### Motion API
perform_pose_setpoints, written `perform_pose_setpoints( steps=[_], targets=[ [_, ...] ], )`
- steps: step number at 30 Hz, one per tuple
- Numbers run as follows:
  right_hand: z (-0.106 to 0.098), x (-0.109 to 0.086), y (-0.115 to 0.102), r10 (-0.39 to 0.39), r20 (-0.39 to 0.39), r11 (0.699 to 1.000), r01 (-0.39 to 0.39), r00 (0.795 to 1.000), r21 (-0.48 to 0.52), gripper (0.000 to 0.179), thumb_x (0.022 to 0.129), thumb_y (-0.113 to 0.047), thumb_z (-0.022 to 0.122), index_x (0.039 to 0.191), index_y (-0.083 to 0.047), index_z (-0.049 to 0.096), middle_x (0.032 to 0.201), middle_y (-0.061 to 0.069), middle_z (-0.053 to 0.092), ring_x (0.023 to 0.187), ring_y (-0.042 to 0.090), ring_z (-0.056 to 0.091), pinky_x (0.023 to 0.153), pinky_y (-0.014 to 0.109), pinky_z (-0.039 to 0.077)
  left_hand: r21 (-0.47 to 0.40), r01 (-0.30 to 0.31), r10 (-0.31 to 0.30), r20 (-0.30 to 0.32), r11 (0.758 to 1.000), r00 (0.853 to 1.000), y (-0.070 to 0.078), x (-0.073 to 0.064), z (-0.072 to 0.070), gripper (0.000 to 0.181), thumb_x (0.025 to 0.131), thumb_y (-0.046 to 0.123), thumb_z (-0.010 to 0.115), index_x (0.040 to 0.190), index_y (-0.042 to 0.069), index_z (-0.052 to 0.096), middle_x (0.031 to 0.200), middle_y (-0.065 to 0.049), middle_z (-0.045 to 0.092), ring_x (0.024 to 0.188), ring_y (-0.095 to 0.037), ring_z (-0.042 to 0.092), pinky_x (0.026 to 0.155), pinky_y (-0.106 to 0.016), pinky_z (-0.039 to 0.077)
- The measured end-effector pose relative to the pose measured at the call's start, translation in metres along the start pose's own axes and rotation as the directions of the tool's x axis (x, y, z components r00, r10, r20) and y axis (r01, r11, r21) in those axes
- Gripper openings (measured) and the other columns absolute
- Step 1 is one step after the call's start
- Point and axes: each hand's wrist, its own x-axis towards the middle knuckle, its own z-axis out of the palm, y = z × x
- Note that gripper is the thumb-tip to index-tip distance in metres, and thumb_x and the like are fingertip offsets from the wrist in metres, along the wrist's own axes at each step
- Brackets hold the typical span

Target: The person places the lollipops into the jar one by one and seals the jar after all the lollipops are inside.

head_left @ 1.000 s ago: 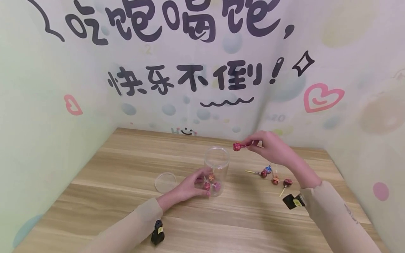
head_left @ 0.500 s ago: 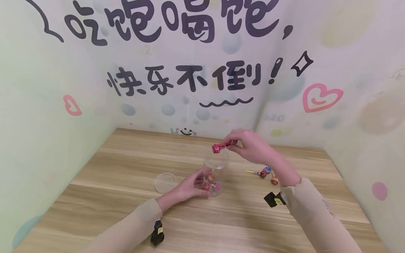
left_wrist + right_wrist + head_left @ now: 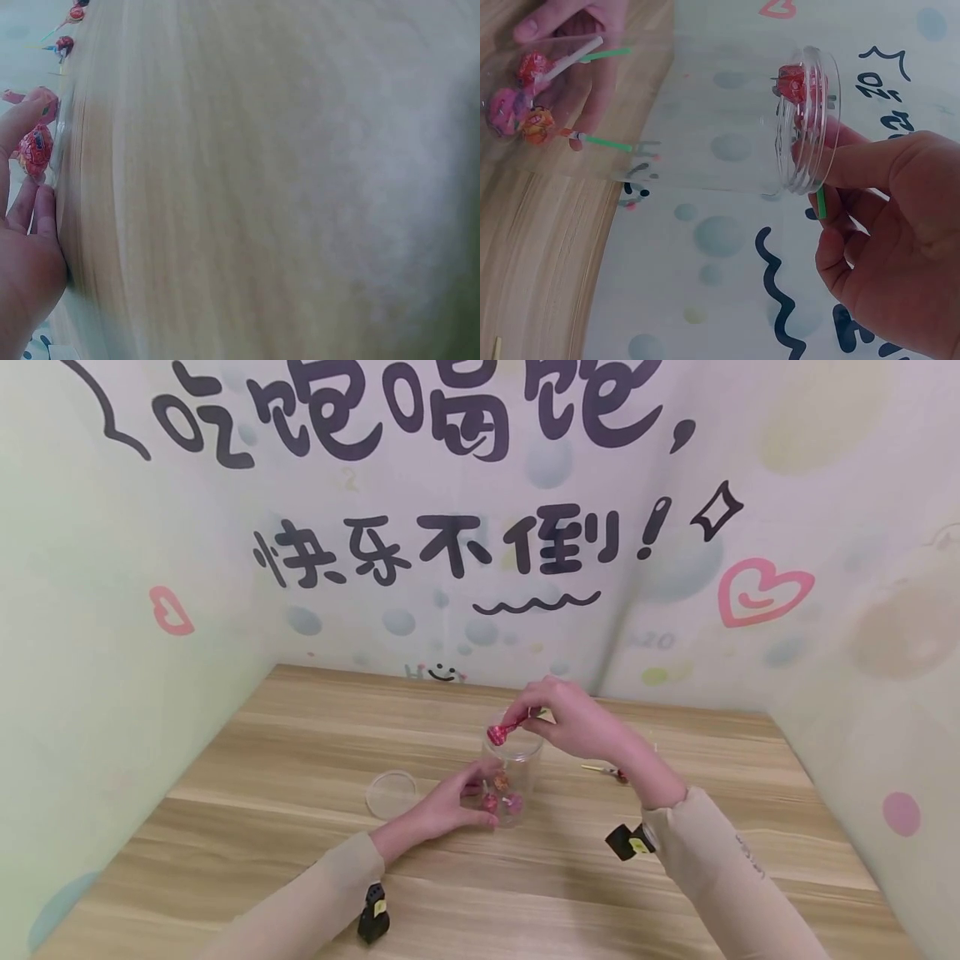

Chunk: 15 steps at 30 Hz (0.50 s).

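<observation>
A clear plastic jar (image 3: 527,777) stands upright on the wooden table. My left hand (image 3: 442,806) grips it low down, fingers and thumb around its side. Inside at the bottom lie a red lollipop (image 3: 534,67), a pink lollipop (image 3: 507,112) and an orange lollipop (image 3: 538,125). At the jar's mouth, my right hand (image 3: 573,722) pinches another red lollipop (image 3: 498,735) by its stick. In the right wrist view, that candy head shows through the threaded rim (image 3: 825,124), and its green stick end sticks out beside my fingers.
A round clear lid (image 3: 392,795) lies flat on the table (image 3: 315,743), left of the jar. On the right, a loose lollipop (image 3: 622,776) is partly hidden behind my right forearm; others show in the left wrist view. A printed wall (image 3: 450,635) stands behind the table.
My right hand has carried the red lollipop leftward from right of the jar and lowered it to the jar's mouth. The left hand keeps its grip on the jar.
</observation>
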Motion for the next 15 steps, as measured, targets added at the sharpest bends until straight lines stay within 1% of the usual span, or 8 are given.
perform_pose_setpoints(
  steps=[3,6,12,15],
  targets=[
    [-0.0001,-0.0005,-0.0012,0.000,0.003,1.000,0.000,1.000,0.000,0.023,0.086,0.003,0.071,0.096,-0.017,0.077,0.092,-0.007,0.075,0.092,0.014,0.061,0.084,0.040,0.051,0.004,-0.011,0.011,0.007,1.000,1.000,0.0001,0.0004,-0.0001,0.078,0.083,0.010,0.079,0.149,0.007,0.038,0.145,-0.015,0.053,0.132,-0.031,0.051,0.112,-0.038,0.044],
    [-0.0006,-0.0005,-0.0018,0.004,0.008,1.000,-0.004,1.000,-0.008,0.021,0.086,0.002,0.071,0.095,-0.017,0.077,0.093,-0.006,0.075,0.092,0.014,0.061,0.085,0.042,0.051,0.009,-0.007,0.007,0.008,1.000,1.000,0.0002,0.0008,0.0000,0.078,0.083,0.011,0.079,0.150,0.007,0.038,0.145,-0.015,0.053,0.132,-0.031,0.051,0.112,-0.039,0.044],
    [-0.0024,0.0004,-0.0026,-0.001,0.034,1.000,0.002,0.999,-0.029,0.019,0.087,-0.001,0.071,0.095,-0.017,0.077,0.094,-0.007,0.075,0.092,0.013,0.061,0.086,0.034,0.047,0.012,-0.002,0.002,0.010,1.000,1.000,-0.0002,0.0011,-0.0006,0.078,0.084,0.011,0.079,0.150,0.007,0.038,0.145,-0.015,0.053,0.133,-0.030,0.050,0.112,-0.041,0.044],
    [-0.0024,0.0014,-0.0016,-0.011,0.047,0.999,0.012,0.999,-0.030,0.020,0.087,0.000,0.071,0.095,-0.018,0.077,0.094,-0.008,0.075,0.093,0.012,0.062,0.088,0.034,0.047,0.013,0.003,-0.003,0.011,1.000,1.000,-0.0008,0.0014,-0.0005,0.078,0.083,0.012,0.079,0.150,0.008,0.038,0.145,-0.014,0.053,0.133,-0.030,0.050,0.112,-0.041,0.044]
  ],
)
